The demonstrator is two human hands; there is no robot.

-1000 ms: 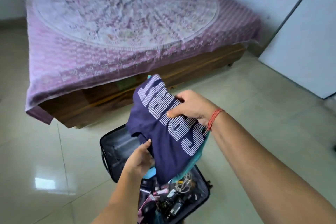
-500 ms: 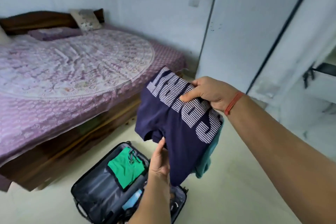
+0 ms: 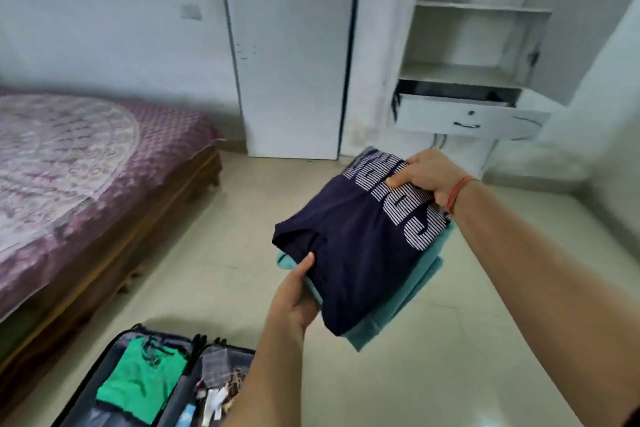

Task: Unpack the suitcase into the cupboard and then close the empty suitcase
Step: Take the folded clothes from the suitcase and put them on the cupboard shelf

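Suitcase (image 3: 114, 354) cut off by the bottom edge

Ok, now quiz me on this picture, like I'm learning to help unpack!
1. True or false: the drawer is shut.
2. What colour is the shirt lying in the suitcase? A red, B green, C yellow.
3. Fill the gap: the left hand and right hand hold a ___ top stacked on a teal cloth.
Key: 1 false, it is pulled out. 2 B. 3 navy.
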